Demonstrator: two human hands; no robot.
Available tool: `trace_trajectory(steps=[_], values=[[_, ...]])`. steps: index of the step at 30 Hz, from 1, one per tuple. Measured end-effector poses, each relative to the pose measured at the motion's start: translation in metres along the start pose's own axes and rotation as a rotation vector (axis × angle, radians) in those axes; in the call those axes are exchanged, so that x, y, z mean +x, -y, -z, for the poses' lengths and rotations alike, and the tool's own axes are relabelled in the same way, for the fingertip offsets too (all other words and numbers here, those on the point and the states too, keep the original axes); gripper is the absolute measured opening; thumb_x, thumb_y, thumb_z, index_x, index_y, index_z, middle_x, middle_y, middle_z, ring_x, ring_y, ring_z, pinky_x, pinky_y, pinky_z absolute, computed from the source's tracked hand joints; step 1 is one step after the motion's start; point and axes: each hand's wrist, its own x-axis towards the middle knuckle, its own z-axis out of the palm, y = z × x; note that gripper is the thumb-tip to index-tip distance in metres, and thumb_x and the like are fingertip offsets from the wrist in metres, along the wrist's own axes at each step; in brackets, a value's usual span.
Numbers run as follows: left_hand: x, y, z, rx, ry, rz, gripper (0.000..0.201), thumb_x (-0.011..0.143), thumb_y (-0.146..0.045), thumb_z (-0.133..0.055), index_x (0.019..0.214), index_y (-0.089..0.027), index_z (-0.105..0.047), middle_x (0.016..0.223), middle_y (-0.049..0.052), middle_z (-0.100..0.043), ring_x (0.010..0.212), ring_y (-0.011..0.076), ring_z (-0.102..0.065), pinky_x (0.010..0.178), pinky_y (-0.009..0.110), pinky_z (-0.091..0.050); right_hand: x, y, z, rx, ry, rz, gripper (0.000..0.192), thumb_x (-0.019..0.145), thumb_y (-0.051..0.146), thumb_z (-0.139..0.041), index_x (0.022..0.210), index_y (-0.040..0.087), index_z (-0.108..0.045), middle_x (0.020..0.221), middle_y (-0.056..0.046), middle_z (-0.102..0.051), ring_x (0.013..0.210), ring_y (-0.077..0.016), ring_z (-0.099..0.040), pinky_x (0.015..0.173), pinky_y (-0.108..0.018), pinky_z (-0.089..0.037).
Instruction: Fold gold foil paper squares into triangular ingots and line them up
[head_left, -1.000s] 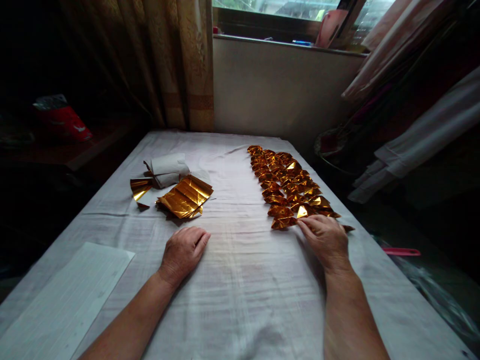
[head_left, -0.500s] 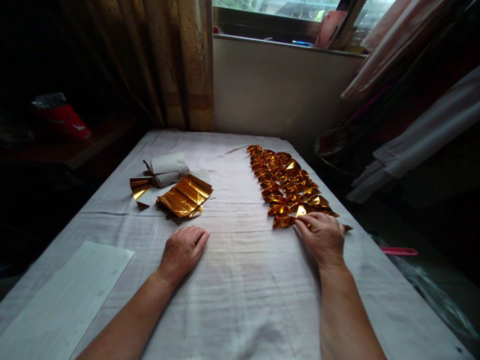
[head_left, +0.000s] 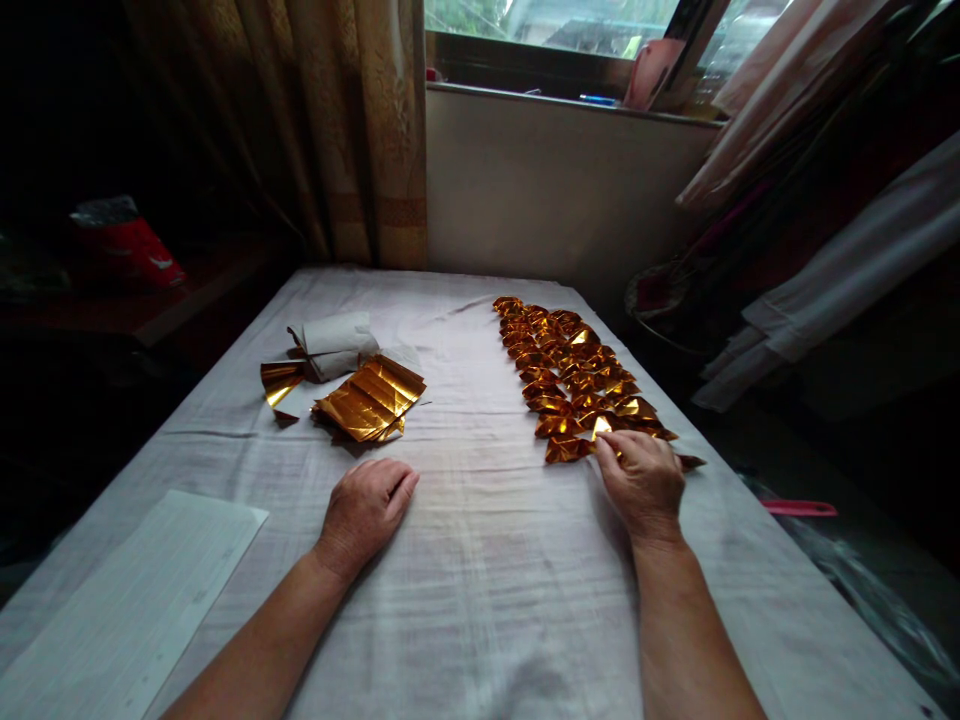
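Note:
My left hand rests on the white sheet with its fingers curled in and nothing visible in them. Just beyond it lies a stack of creased gold foil paper sheets. On the right, several folded gold paper ingots stand in close rows running back from me. My right hand is at the nearest row, thumb and fingers closed on a gold paper ingot that the hand mostly hides. Left of my thumb sits another folded ingot, and a pointed gold tip shows past my knuckles.
Behind the stack lie a grey-white paper wrapper and a curled gold strip. A pale lined sheet covers the table's near left. Clothes hang at the right; a curtain hangs at the back. A pink handle lies beyond the right edge.
The view has tilted up slightly, so everything sits a little lower. My right hand has shifted very slightly; my left hand stays where it was.

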Motion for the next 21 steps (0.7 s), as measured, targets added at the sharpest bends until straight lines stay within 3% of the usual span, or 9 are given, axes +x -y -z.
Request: trace_trajectory(steps=[6,12,16,21], values=[[-0.001,0.002,-0.001,-0.018,-0.039,-0.027,0.03,0.097,-0.033,-0.045,0.077,-0.02,-0.063,0.076,0.002,-0.069,0.072,0.019,-0.064,0.069,0.031,-0.044,0.003,0.045,0.0,0.212,-0.006,0.146,0.019,0.093,0.027,-0.057,0.087,0.019,-0.073,0.082,-0.005,-0.073,0.078,-0.0199,-0.061,0.077,-0.031,-0.044],[0.0,0.002,0.004,-0.05,-0.148,-0.056,0.027,0.097,-0.032,-0.047,0.079,-0.02,-0.063,0.074,0.001,-0.068,0.069,0.0164,-0.062,0.067,0.028,-0.045,-0.011,0.101,-0.004,0.449,0.287,0.362,0.02,0.094,0.02,-0.051,0.087,0.02,-0.07,0.076,-0.004,-0.068,0.072,-0.0164,-0.059,0.071,-0.026,-0.044],[0.004,0.007,0.014,0.049,-0.301,-0.103,0.023,0.097,-0.031,-0.051,0.082,-0.02,-0.064,0.075,0.002,-0.068,0.071,0.0181,-0.061,0.069,0.03,-0.045,-0.021,0.112,-0.008,0.485,0.438,0.392,0.019,0.094,0.023,-0.052,0.088,0.022,-0.069,0.074,-0.003,-0.067,0.069,-0.0145,-0.059,0.067,-0.024,-0.042],[0.008,0.029,0.019,0.232,-0.421,-0.055,0.023,0.096,-0.034,-0.053,0.104,-0.018,-0.067,0.096,0.008,-0.069,0.089,0.0248,-0.061,0.079,0.036,-0.046,-0.024,0.111,-0.011,0.512,0.472,0.357,0.022,0.096,0.026,-0.05,0.088,0.021,-0.069,0.074,-0.003,-0.066,0.069,-0.0138,-0.061,0.067,-0.023,-0.042]])
